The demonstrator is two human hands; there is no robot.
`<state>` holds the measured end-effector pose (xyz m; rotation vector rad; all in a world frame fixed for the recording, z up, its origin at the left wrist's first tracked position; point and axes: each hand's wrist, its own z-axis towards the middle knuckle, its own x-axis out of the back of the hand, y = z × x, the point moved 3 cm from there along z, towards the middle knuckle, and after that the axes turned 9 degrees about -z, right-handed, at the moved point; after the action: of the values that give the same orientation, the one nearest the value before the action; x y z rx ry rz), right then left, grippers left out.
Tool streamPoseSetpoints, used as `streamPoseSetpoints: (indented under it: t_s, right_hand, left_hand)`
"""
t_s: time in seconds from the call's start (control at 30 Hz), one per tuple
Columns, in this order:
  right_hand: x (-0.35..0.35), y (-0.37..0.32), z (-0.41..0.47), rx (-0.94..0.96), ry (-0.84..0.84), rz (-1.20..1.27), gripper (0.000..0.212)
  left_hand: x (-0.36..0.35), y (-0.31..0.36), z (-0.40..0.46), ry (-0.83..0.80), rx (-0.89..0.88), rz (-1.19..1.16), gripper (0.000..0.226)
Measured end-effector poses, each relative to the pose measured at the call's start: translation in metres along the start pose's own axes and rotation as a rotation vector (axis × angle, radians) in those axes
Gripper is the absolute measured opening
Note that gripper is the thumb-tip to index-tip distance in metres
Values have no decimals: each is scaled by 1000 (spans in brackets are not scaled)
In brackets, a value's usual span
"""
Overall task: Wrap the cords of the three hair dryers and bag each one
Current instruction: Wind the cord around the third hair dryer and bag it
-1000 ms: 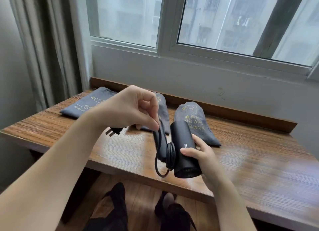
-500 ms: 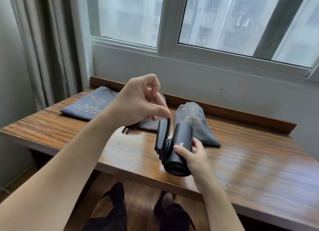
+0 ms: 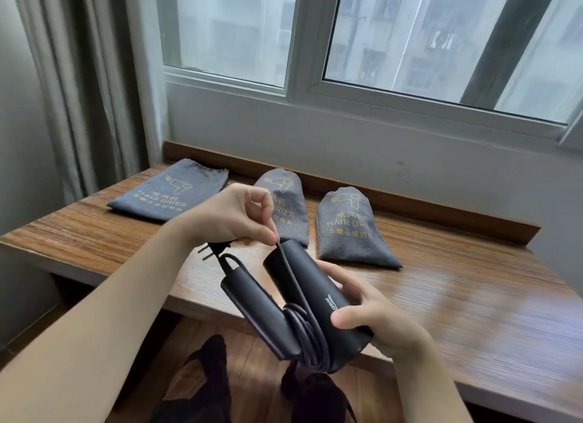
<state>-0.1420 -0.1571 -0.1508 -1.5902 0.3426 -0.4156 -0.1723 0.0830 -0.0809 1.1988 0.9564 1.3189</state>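
Note:
A black folding hair dryer hangs over the front edge of the wooden table, its handle folded beside the barrel. My right hand grips the barrel from the right. Several turns of black cord lie around the hinge. My left hand pinches the cord just above the barrel's tip; the plug sticks out below that hand. Three grey bags lie at the back: a flat one at the left, and two bulging ones in the middle and at the right.
A raised wooden lip runs along the table's back under the window. A curtain hangs at the left. My dark-socked feet show on the wood floor below the table's front edge.
The dryer has tilted so its barrel points away, and it has come lower and nearer to me. My left hand has led the cord over the barrel's tip, adding to the winding.

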Motion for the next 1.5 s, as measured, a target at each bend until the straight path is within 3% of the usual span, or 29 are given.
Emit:
streamPoseSetpoints:
  t_s: [0.2, 0.47, 0.6, 0.8, 1.0, 1.13, 1.33, 1.5]
  right_hand:
    - [-2, 9, 2, 105, -26, 234, 95]
    - [-5, 15, 4, 200, -43, 317, 93]
    - [-2, 6, 4, 284, 175, 323, 86]
    - [10, -5, 6, 265, 530, 248, 67]
    - [2, 11, 18, 283, 870, 244, 54]
    - [0, 11, 20, 290, 971, 179, 55]
    - [1, 6, 14, 311, 981, 43, 59]
    - [7, 1, 7, 314, 936, 22, 60]
  left_hand:
    - [0, -12, -1, -20, 16, -204, 28]
    - [6, -43, 1, -13, 77, -392, 47]
    - [-9, -60, -8, -58, 246, -235, 23]
    - [-21, -47, -14, -1, 323, 2, 15]
    - [-56, -23, -7, -94, 398, 436, 40]
    - [-56, -20, -8, 5, 371, 602, 43]
    - [-44, -4, -17, 3, 323, 210, 21]
    - [-22, 8, -18, 9, 266, 73, 32]
